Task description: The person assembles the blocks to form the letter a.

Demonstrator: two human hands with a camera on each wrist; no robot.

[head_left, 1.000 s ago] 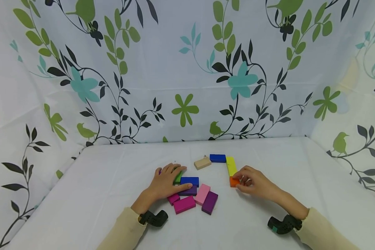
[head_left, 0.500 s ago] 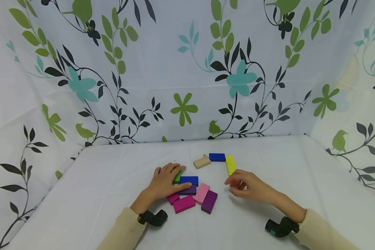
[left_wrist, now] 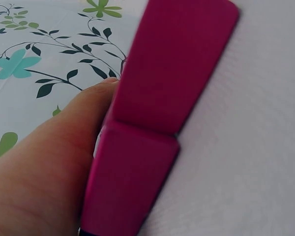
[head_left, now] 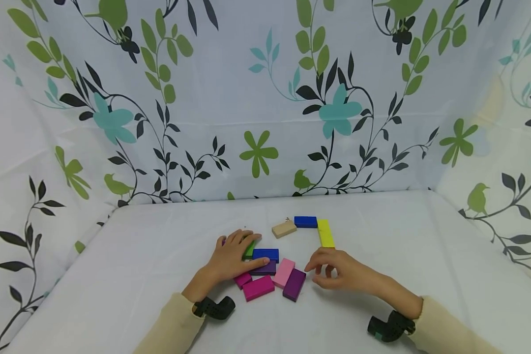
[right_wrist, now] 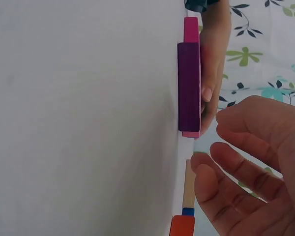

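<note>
My left hand (head_left: 231, 256) rests with spread fingers over a group of wooden blocks. Under or beside it show a green block (head_left: 249, 250), a blue block (head_left: 265, 254), a violet block (head_left: 266, 268) under the thumb, and two magenta blocks (head_left: 258, 288). A pink block (head_left: 284, 272) and a dark purple block (head_left: 294, 285) lie at the group's right side. My right hand (head_left: 342, 270) hovers just right of the purple block, fingers loosely bent, thumb apart, holding nothing. In the right wrist view an orange block (right_wrist: 182, 226) shows; the right hand hides it from the head view.
Farther back, a plain wood block (head_left: 284, 229), a blue block (head_left: 306, 222) and a yellow block (head_left: 325, 233) form a bent line. They stand on a white-covered table (head_left: 380, 226). A leaf-patterned curtain (head_left: 230, 98) rises behind and at both sides.
My right hand has let go of the orange block and moved left and nearer, up to the purple block. The left hand stays where it was on the group.
</note>
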